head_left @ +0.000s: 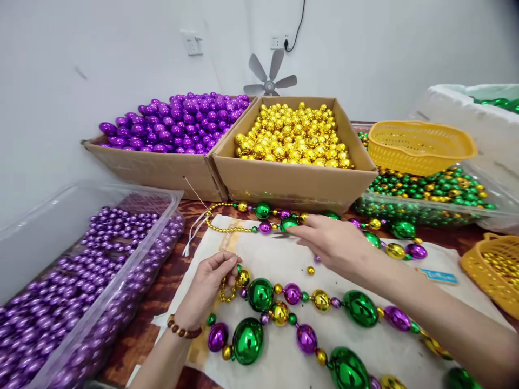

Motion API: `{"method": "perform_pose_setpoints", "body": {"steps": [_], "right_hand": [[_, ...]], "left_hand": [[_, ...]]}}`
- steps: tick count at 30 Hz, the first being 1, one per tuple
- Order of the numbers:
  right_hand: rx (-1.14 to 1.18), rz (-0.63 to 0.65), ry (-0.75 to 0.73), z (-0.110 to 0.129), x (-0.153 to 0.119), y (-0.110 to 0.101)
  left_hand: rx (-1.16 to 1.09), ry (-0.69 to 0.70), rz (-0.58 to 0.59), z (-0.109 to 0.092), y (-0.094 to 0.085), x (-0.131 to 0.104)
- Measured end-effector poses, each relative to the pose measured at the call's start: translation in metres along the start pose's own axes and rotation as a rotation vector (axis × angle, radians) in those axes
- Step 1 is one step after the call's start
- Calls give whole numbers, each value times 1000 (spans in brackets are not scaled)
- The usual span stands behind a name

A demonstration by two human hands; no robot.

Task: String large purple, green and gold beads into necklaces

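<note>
My left hand (217, 276) is closed in a pinch at the end of a bead necklace (260, 294), where small gold beads hang below the fingers. The necklace's large green, purple and gold beads lie in two rows across the white cloth (279, 259). Farther back, my right hand (334, 240) reaches over a second bead necklace (264, 227) with a loop of small gold beads. Pointed metal blades, apparently scissors (279, 236), stick out from under its fingers; the handles are hidden. One loose gold bead (310, 270) lies between the hands.
Cardboard boxes of purple balls (174, 124) and gold balls (292, 135) stand at the back. A clear bin (174, 202) of purple beads is at left. Yellow baskets (421, 148) and a bin of mixed beads (430, 189) are at right. A blue-labelled item (437, 276) lies on the cloth.
</note>
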State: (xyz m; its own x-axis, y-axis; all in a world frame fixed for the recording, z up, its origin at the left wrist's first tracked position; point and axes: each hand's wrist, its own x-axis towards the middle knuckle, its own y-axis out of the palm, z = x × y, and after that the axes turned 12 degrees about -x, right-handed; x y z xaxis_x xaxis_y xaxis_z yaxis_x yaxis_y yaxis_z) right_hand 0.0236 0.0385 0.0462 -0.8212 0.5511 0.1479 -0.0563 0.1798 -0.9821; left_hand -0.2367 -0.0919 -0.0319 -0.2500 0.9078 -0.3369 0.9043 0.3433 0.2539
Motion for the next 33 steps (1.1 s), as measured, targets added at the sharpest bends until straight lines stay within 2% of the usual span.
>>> {"method": "perform_pose_setpoints", "body": {"steps": [2, 4, 7, 10, 15, 22, 29, 31, 33], "right_hand": [[-83, -56, -88, 18, 48, 9], [-129, -107, -160, 31, 82, 17], [-151, -131, -232, 39, 110, 32], [-165, -131, -282, 43, 124, 46], [-176, -136, -347, 53, 136, 61], [-110, -76, -385, 63, 145, 64], [10, -22, -274, 64, 144, 73], [29, -17, -201, 58, 135, 71], [32, -2, -116, 46, 114, 65]], "left_hand": [[-3, -6, -4, 2, -1, 0], [-12, -11, -1, 4, -2, 0], [-24, -13, 20, 5, -5, -1], [-34, -12, 34, 6, -6, -2], [-59, -12, 29, 6, -7, -2], [-31, -15, 50, 6, -8, -3], [-56, -24, 31, 10, -10, -2], [-63, -37, 30, 10, -11, -1], [-66, -54, 27, 9, -11, -1]]}}
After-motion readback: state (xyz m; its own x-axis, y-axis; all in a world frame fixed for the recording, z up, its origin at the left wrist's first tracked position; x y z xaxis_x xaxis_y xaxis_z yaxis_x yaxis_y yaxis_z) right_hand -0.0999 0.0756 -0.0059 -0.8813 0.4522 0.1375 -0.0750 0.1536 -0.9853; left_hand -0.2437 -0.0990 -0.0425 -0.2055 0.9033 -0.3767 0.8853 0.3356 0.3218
